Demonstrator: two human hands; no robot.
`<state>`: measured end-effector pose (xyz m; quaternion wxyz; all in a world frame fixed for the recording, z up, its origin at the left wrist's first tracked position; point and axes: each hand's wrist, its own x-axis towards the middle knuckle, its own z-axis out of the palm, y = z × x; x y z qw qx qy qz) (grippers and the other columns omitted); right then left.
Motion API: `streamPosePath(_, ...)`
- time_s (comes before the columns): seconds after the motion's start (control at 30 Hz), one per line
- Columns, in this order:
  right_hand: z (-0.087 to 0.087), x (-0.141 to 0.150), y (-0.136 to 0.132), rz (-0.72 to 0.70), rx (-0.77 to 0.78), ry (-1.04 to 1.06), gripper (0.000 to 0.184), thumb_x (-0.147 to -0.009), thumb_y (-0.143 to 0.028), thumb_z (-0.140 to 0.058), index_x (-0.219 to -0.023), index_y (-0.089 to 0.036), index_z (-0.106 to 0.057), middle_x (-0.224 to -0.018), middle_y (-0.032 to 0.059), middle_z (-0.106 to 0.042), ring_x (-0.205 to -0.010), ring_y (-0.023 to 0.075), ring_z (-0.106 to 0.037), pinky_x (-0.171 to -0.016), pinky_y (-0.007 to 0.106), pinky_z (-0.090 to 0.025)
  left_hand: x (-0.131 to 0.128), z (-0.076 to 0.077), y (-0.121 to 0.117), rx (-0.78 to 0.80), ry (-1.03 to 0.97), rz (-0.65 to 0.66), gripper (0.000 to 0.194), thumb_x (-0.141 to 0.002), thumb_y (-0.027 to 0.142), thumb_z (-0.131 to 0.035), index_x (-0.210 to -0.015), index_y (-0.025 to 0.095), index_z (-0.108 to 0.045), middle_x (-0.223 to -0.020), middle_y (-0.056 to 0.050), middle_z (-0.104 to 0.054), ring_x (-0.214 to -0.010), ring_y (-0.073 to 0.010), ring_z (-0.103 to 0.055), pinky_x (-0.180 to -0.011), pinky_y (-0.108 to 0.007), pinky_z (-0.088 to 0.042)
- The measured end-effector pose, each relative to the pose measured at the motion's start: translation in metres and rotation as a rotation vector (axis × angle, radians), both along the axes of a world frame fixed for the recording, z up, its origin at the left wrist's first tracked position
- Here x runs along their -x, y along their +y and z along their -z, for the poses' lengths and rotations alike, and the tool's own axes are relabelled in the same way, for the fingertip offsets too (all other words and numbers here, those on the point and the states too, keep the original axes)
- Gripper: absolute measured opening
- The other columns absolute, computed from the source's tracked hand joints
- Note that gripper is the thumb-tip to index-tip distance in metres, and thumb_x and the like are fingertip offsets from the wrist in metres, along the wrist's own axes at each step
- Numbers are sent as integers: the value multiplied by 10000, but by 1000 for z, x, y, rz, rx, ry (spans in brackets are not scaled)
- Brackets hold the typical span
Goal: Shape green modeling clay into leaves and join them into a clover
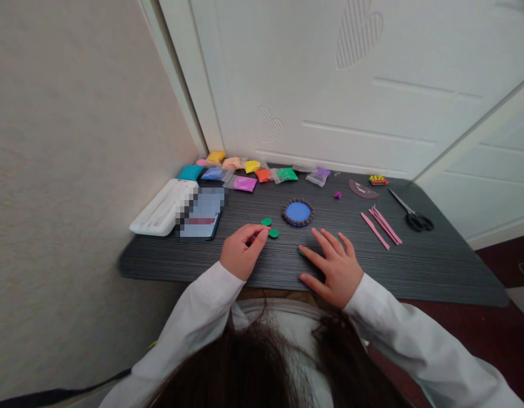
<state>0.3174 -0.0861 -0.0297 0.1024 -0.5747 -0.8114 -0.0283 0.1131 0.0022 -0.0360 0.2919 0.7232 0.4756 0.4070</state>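
Observation:
My left hand point(243, 249) has thumb and forefinger pinched together beside two flat green clay pieces point(267, 221). The thumb tip meets the edge of the nearer green clay piece point(274, 233); whether anything is between the fingertips is hidden. Palm down, my right hand point(335, 265) has its fingers spread. Its index fingertip rests on a small bit of green clay point(300, 250), mostly covered by the finger. Beyond both hands lies a round blue clay disc point(298, 212) edged with a ring of dark brown clay balls point(284, 214).
Colourful clay packets, including a magenta packet point(245, 183), line the dark table's point(262, 266) back. A white case point(165, 208) and a phone point(202, 218) lie left. Pink tools point(386, 225), scissors point(411, 218) and a purple clay bit point(337, 195) lie right.

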Motion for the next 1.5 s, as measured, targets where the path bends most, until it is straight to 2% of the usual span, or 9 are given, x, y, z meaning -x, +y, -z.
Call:
streamPosePath(0.17,2,0,1,-64,24,-12,529,-796,-567,-378,-1249,-301,-441,-1421,117,-287,-1296,298,-255,-1020,552,-105,-1,1,0,2,5,-3,257,-813,346,-474,-875,171,-651,-889,-47,-681,-778,-151,-618,-725,-258,-461)
streamPosePath(0.3,4,-1,2,50,-13,-6,549,-790,-574,-379,-1245,-276,-453,-1422,138,-274,-1293,315,-253,-1010,562,-111,1,1,3,2,10,-46,267,-813,355,-467,-865,169,-651,-875,-46,-684,-775,-152,-619,-725,-258,-466)
streamPosePath(0.43,5,0,2,-22,6,-23,557,-784,-583,-381,-1262,-300,-424,-1431,113,-265,-1293,299,-256,-1018,548,-110,7,3,7,-6,26,-109,286,-820,363,-441,-866,170,-647,-844,-34,-683,-767,-148,-617,-706,-249,-469)
streamPosePath(0.57,6,-3,8,81,-23,-22,544,-794,-574,-374,-1240,-274,-456,-1424,126,-274,-1290,305,-257,-1013,548,-114,10,6,10,-26,84,-138,260,-806,345,-455,-872,178,-643,-830,-25,-671,-706,-136,-602,-650,-238,-464)
streamPosePath(0.9,9,-5,16,144,-67,43,484,-818,-506,-399,-1206,-233,-491,-1393,137,-326,-1271,303,-288,-1011,542,-130,1,12,16,-99,353,-22,227,-735,312,-550,-889,200,-674,-779,-40,-651,-739,-189,-558,-713,-332,-434)
streamPosePath(1.1,12,-7,18,154,-106,96,452,-818,-464,-431,-1196,-226,-499,-1382,135,-348,-1270,300,-297,-1017,538,-133,-3,14,19,-143,396,-10,182,-757,284,-541,-818,196,-689,-820,-60,-665,-772,-204,-570,-724,-353,-446)
streamPosePath(1.27,-1,-6,12,111,-165,305,323,-824,-378,-469,-1092,-230,-569,-1310,101,-454,-1250,261,-353,-1038,503,-142,-6,-11,-1,-241,358,21,171,-773,265,-552,-864,187,-674,-832,-50,-660,-843,-186,-569,-791,-333,-445)
streamPosePath(1.4,-33,3,-4,32,-164,594,216,-809,-307,-521,-1005,-241,-584,-1085,57,-619,-1048,194,-542,-1037,463,-192,-5,-48,-31,-525,200,144,143,-749,184,-597,-877,195,-659,-797,-26,-634,-789,-136,-561,-745,-271,-468)
streamPosePath(1.5,-54,10,-14,-1,-85,767,158,-795,-292,-549,-942,-244,-583,-918,16,-661,-879,162,-597,-1015,440,-247,-5,-67,-49,-606,163,192,189,-717,144,-629,-895,205,-642,-792,-7,-626,-776,-123,-550,-737,-265,-476)
